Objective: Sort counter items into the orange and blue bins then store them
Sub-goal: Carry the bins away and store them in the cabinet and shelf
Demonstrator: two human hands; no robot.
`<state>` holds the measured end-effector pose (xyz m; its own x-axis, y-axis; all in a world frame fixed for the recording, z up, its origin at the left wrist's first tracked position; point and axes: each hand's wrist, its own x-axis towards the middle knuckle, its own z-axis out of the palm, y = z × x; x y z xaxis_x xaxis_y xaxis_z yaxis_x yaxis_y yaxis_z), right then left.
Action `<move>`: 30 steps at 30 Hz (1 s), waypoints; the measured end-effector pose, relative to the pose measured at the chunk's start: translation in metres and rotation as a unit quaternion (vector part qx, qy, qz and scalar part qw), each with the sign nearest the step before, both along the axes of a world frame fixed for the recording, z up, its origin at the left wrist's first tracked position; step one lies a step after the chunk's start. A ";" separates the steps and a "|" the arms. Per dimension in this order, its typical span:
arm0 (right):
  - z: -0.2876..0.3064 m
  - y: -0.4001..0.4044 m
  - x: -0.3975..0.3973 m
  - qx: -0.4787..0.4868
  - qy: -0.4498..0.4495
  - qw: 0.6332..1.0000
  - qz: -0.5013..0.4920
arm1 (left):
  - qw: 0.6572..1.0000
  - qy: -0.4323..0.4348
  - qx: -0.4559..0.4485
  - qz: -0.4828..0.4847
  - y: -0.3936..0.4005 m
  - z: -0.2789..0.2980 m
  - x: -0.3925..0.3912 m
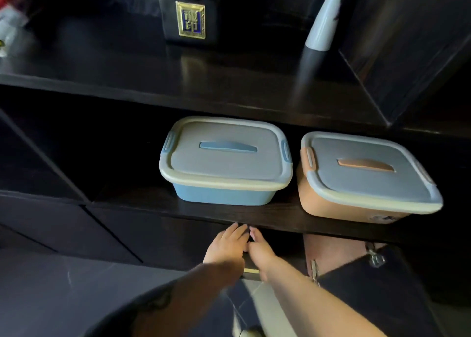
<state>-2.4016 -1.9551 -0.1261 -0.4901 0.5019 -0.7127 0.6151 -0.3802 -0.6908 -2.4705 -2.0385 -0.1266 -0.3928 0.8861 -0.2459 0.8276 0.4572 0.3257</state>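
1. At the lower centre of the frame our left hand [227, 243] reaches forward with fingers straight and relaxed, grasping nothing, its tips at the front edge of the dark shelf [142, 204].
2. Just to its right, our right hand [260, 251] lies alongside, touching the left; its fingers look extended too, and we see nothing held in it.
3. Above the hands, in the middle of the frame, the blue bin [225, 162] sits lidded on that shelf; the orange bin [367, 178] stands just beside it to the right, also lidded, its front nearer the shelf edge.
4. We judge the sorting done and the storing nearly so. What the hands are reaching for below the shelf is too dark to tell, possibly a door or drawer edge, where a pale strip shows by our wrists. If so, we should close it slowly and keep fingers out of the gap.
5. The room is dim: glossy dark wood, a black box with a gold emblem [190, 20] at the upper centre and a pale tapered vase [323, 23] at the upper right on the counter [102, 63] above.
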 end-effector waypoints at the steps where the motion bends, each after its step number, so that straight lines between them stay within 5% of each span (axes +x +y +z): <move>1: 0.000 0.000 -0.004 -0.016 0.002 1.000 -0.013 | 1.000 -0.014 0.012 0.017 0.000 -0.002 0.001; 13: -0.016 0.024 -0.018 -0.061 -0.056 0.997 -0.005 | 0.995 -0.020 0.052 0.082 -0.002 -0.008 0.005; 30: -0.031 0.013 0.032 0.140 0.001 0.979 0.148 | 0.969 0.006 0.090 0.231 -0.011 -0.019 0.049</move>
